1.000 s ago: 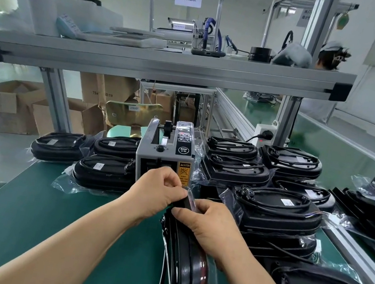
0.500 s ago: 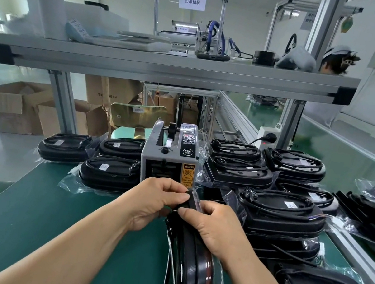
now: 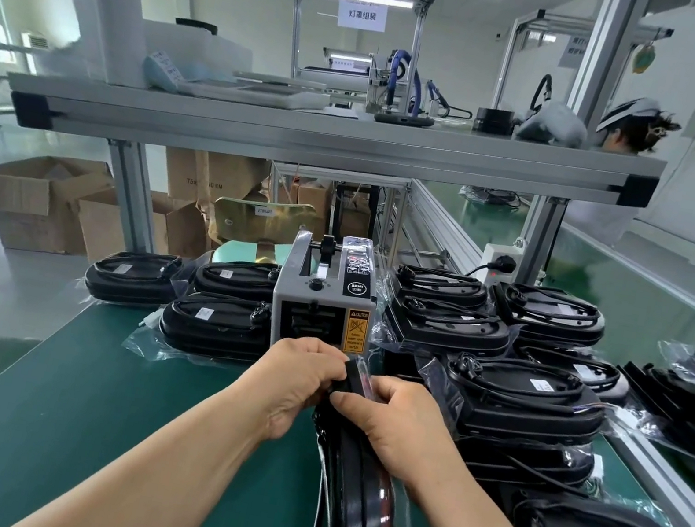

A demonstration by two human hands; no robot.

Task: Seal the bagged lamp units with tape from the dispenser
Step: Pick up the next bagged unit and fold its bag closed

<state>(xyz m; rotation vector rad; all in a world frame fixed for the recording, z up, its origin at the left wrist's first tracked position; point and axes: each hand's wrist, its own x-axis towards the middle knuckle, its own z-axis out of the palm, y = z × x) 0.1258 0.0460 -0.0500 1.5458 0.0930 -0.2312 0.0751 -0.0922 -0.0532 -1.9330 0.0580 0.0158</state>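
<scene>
Since a second ago the hands have barely shifted: both stay pinched at the top of the bagged lamp unit (image 3: 361, 493), which stands on edge on the green tabletop (image 3: 79, 402), at 6 o'clock from the tape dispenser (image 3: 323, 300). So the sealing seems mid-way, the bag flap being pressed down. The left hand (image 3: 297, 382) is curled closed on the bag's top edge. The right hand (image 3: 385, 418) pinches the same flap from 3 o'clock.
</scene>
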